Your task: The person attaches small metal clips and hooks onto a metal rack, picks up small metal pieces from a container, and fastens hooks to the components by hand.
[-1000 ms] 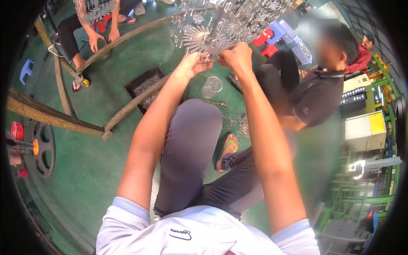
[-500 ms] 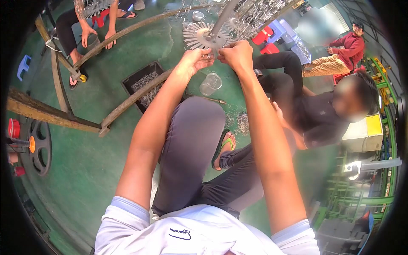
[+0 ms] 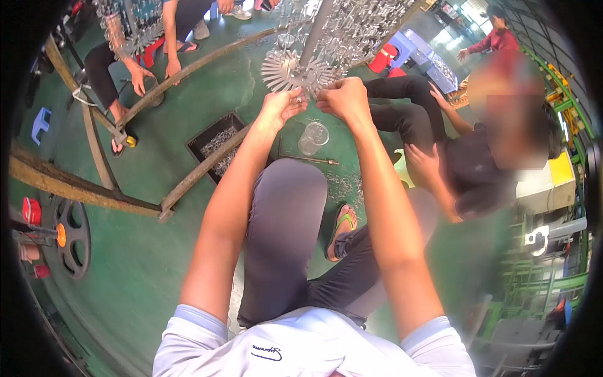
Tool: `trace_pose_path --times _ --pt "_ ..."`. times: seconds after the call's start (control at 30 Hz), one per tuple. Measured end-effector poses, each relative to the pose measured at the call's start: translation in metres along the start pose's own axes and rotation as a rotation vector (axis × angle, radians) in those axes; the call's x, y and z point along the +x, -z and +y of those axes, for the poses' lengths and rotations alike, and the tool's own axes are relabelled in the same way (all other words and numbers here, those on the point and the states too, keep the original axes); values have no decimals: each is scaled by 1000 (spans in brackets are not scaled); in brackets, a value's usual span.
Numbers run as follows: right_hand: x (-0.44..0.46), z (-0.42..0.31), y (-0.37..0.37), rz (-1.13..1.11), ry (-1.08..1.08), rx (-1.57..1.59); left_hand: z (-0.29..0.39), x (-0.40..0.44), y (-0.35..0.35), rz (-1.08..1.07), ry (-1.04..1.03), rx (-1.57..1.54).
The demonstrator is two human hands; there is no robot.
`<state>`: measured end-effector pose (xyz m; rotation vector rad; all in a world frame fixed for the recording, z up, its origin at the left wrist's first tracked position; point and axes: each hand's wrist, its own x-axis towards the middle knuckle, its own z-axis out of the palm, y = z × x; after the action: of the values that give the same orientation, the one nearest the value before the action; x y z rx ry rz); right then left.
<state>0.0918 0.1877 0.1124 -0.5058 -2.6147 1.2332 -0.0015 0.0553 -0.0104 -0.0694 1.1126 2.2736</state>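
Observation:
A metal rack with a finned disc (image 3: 282,70) and many small metal pieces hangs around an upright pole (image 3: 316,34). At the disc's lower left edge is my left hand (image 3: 284,105), its fingers bent together; what lies between them is too small to make out. My right hand (image 3: 344,99) is pinched at the disc's lower right edge, and any piece in its fingertips is hidden. Below the hands a clear plastic cup (image 3: 313,138) stands on the green floor, beside a thin metal rod (image 3: 314,160).
A black crate (image 3: 217,147) of small metal pieces lies behind a curved wooden frame (image 3: 204,166). One person (image 3: 480,166) sits close on the right, another works at upper left. Loose pieces (image 3: 344,188) are scattered near my foot. A blue-white bin (image 3: 440,74) stands at upper right.
Both hands sit slightly lower in view, still at the disc. The seated person on the right has leaned back, with hands now near the knees. The person in red has shifted up and left since the middle frame.

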Motion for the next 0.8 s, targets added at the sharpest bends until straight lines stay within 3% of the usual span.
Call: trace_pose_path --times 0.1,0.3,0.57,0.8 --pt "0 15 5 77 -48 80 -1 5 7 -11 15 6" --pt "5 34 -3 56 173 114 -2 2 10 -28 60 -54" --pt "12 27 -11 105 277 -109 -2 4 14 -150 67 -81" --pt "19 24 -11 40 201 -38 -2 0 14 -173 65 -103"
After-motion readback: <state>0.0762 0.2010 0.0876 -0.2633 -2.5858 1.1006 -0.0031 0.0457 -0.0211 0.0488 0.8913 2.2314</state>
